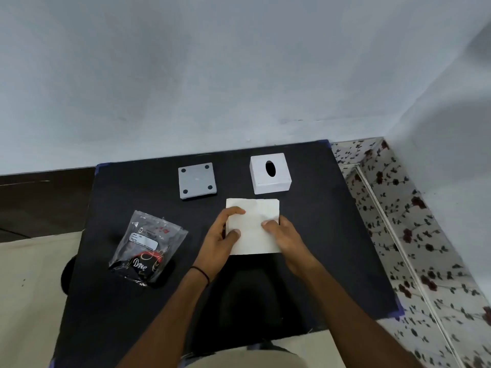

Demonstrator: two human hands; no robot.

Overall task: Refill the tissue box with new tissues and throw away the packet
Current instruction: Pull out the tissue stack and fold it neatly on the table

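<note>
A white stack of tissues (255, 235) lies on the black table (332, 235) near its middle. My left hand (220, 240) grips the stack's left edge, thumb on top. My right hand (284, 235) holds its right side, fingers pressing on the top sheet. Behind the stack stands the white tissue box cover (269, 173) with an oval slot on top. To its left lies the grey base plate (197, 180) of the box, with a dark pad at each corner. The clear, empty tissue packet (148, 248) with black print lies crumpled at the left.
A pale blue wall (212, 75) runs right behind the table. Floral-patterned floor tiles (425, 248) show at the right, and a light floor at the left. The table's corners carry blue tape.
</note>
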